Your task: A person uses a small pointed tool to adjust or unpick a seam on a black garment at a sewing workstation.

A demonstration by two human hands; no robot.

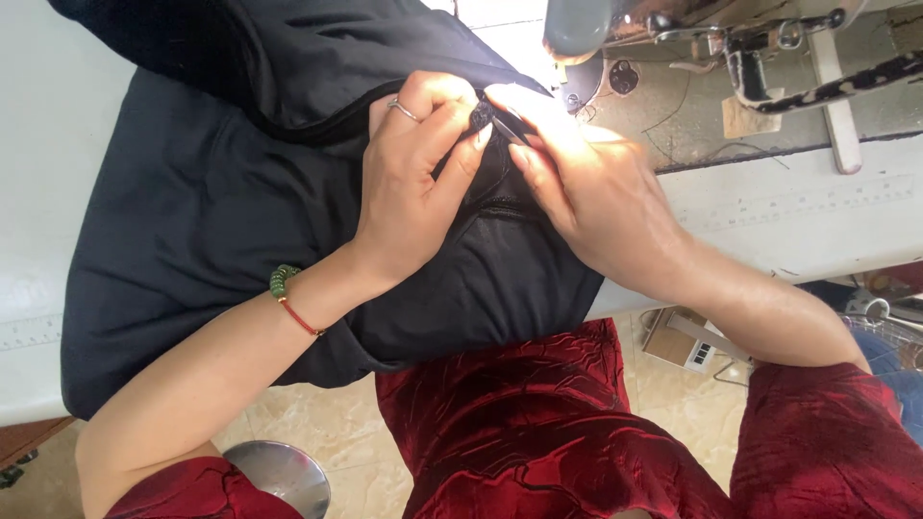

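Note:
A black garment (pixel 212 211) lies spread over a white sewing table (pixel 798 211), its lower edge hanging toward my lap. My left hand (pixel 413 183), with a ring and a green bead bracelet, pinches a small bunched bit of the black cloth (pixel 481 117) between thumb and fingers. My right hand (pixel 586 183) meets it from the right, fingertips gripping the same fold, just in front of the sewing machine (pixel 596 29). Whether a small tool sits between the fingers is hidden.
The sewing machine's grey head and metal parts (pixel 769 38) occupy the top right. Below the table edge are my red velvet clothes (pixel 519 423), a round metal stool seat (pixel 284 476) and a small box (pixel 678 341) on the tiled floor.

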